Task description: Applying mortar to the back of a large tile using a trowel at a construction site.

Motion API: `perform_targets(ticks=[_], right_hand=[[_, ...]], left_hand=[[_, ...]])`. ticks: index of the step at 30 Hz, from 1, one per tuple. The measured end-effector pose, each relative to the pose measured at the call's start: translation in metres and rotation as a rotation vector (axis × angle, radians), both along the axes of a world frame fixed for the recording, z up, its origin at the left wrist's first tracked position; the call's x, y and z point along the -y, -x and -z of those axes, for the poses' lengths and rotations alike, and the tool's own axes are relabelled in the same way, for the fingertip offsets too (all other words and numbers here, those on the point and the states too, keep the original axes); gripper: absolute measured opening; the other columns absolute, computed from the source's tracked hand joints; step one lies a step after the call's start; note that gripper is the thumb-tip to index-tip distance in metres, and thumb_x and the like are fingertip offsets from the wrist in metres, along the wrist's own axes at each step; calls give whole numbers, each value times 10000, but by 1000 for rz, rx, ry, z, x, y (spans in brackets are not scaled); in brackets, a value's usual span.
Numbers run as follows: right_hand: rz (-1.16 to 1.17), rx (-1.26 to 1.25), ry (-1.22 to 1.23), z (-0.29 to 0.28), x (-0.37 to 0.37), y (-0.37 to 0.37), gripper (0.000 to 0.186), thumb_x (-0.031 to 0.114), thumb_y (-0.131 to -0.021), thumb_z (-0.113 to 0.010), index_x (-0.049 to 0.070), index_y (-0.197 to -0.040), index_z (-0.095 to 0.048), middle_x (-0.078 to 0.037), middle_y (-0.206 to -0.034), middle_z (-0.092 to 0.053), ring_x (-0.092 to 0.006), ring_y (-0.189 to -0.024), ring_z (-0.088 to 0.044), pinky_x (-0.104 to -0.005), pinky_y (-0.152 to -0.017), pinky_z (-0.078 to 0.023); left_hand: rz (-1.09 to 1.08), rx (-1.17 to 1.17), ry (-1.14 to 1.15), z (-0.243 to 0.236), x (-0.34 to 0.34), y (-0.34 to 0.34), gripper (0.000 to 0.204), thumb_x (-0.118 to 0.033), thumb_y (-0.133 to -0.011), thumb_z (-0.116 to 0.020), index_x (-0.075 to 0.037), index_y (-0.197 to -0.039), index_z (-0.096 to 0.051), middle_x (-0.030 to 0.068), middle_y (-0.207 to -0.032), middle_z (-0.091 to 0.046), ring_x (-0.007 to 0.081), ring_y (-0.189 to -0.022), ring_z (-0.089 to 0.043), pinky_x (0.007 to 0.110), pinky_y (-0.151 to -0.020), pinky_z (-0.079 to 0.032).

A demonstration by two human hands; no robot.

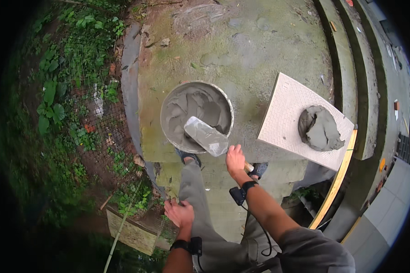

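My right hand (235, 159) is closed around the handle of a trowel (207, 135). The flat, mortar-smeared blade reaches over the near right rim of a round bucket (233, 113), with its far end above the grey mortar (193, 103) inside. That mortar is wet and lumpy, with folds and hollows. Down beside my left leg, my left hand (178, 212) is empty, its fingers loosely bent and apart. To the right, a thick mound of mortar (321, 128) lies on a pale, brick-patterned tile (282, 107).
A long wooden strip (335, 195) runs along the tile's near right edge. Concrete steps (344, 68) rise on the right. At the left, wire netting (95, 100) and green plants (50, 109) border the concrete slab (255, 59). My feet stand just on the near side of the bucket.
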State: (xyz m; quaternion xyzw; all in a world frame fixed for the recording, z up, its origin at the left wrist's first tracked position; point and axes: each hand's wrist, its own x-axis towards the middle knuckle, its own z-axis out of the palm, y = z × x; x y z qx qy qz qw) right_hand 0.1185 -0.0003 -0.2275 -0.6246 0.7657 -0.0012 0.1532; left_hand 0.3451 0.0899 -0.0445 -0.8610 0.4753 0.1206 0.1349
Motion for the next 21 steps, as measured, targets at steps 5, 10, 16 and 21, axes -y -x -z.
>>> perform_targets(ticks=[5,10,16,21], right_hand=[[-190,-53,-244,-6,-64,41,82,133,-933,-522,54,-912,-532,-165,-847,-636,-308,-705,-717,-393,-579,-593],[-199,-3,-300,-61,-130,115,114,143,-933,-515,30,-919,-523,-181,-848,-637,-345,-697,-708,-432,-597,-584],[-214,394,-404,-146,-78,84,443,279,-836,-610,-86,-1072,-525,-269,-923,-677,-466,-842,-674,-531,-785,-552],[-16,591,-572,-166,44,6,507,429,-946,-554,-51,-1105,-585,-296,-1051,-687,-442,-1024,-668,-530,-886,-531]], left_hand=[[-53,-27,25,-2,-11,-10,343,-181,-792,-630,21,-1065,-679,148,-1182,-586,351,-1125,-559,465,-959,-423],[-30,-9,73,0,-3,-12,349,-183,-776,-648,37,-1044,-688,171,-1143,-587,349,-1115,-559,467,-931,-430],[-76,-9,27,-8,6,-3,353,-181,-781,-630,35,-1054,-686,175,-1145,-588,348,-1133,-550,466,-940,-426],[-33,34,-22,0,1,14,371,-194,-775,-631,34,-1064,-676,176,-1161,-585,355,-1126,-555,475,-945,-429]])
